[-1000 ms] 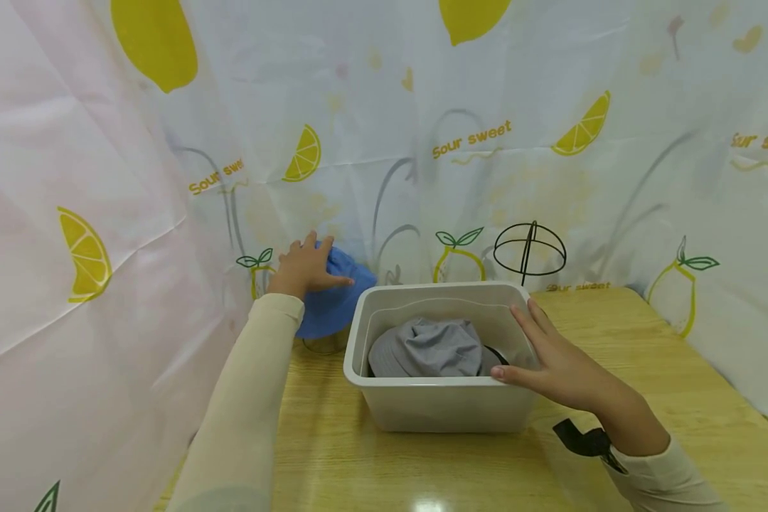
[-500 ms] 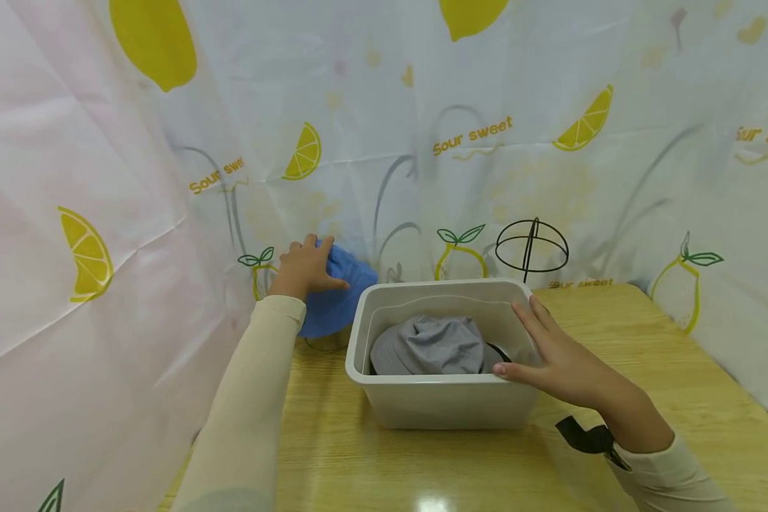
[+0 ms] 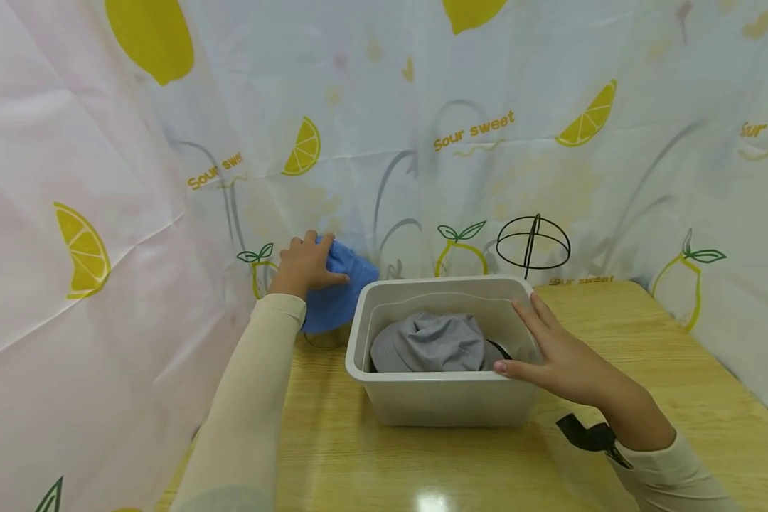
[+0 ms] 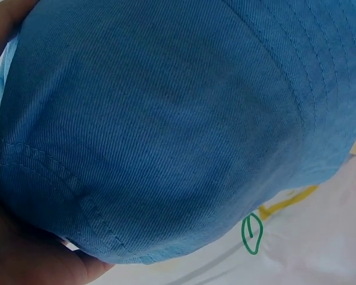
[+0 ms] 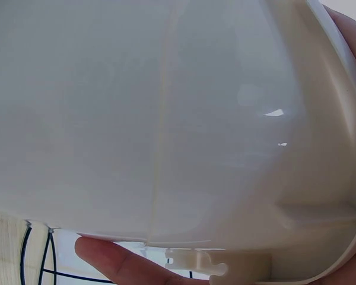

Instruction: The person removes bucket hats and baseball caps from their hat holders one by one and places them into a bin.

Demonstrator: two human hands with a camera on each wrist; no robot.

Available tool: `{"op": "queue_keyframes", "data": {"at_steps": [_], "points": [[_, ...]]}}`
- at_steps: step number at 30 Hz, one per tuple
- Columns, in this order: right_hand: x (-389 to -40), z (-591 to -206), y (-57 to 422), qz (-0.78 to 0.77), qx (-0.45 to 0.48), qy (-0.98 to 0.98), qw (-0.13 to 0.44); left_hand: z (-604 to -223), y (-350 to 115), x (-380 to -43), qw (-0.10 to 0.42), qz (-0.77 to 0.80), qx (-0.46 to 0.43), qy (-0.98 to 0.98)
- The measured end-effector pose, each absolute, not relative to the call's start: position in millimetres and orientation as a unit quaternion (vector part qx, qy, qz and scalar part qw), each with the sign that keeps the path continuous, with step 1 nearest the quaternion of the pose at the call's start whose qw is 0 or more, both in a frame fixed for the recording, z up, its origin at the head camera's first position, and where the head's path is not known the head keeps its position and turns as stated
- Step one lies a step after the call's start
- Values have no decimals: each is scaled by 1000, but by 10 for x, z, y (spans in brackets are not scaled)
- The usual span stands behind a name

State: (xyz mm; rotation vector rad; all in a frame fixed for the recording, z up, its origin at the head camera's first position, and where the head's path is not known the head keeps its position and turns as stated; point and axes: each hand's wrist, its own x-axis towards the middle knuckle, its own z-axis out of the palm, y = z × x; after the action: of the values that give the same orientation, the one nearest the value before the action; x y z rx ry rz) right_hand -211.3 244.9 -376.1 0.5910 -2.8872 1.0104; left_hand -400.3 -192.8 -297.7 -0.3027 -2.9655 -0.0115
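My left hand (image 3: 304,269) spans the crown of a blue bucket hat (image 3: 333,306) at the back left, thumb on one side and fingers on the other. In the left wrist view the hat (image 4: 166,130) fills most of the picture, with stitched rows on its brim. Under the hat shows the round wire base (image 3: 323,340) of a stand; the rest is hidden. My right hand (image 3: 566,363) holds the right corner of a white plastic bin (image 3: 448,404), thumb over the near rim, fingers along the right side. Inside lies a grey bucket hat (image 3: 438,343).
A black wire hat stand (image 3: 532,245) rises behind the bin's right corner, bare on top. Everything stands on a light wooden table (image 3: 333,455). A lemon-print cloth (image 3: 371,107) hangs close behind and along the left.
The head view has tilted slightly. Both hands, the blue hat and the bin stay almost where they were; the left thumb has shifted a little on the hat.
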Motion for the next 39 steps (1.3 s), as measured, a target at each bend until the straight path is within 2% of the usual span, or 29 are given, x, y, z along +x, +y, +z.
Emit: {"op": "queue_keyframes", "data": {"at_steps": [24, 39], "points": [[-2108, -3764, 2444, 326, 188, -926, 12, -3044, -1995, -4047, 95, -48, -78, -991], [-2113, -3771, 2449, 327, 190, -926, 12, -2984, -1902, -3992, 74, -47, -45, -995]]}}
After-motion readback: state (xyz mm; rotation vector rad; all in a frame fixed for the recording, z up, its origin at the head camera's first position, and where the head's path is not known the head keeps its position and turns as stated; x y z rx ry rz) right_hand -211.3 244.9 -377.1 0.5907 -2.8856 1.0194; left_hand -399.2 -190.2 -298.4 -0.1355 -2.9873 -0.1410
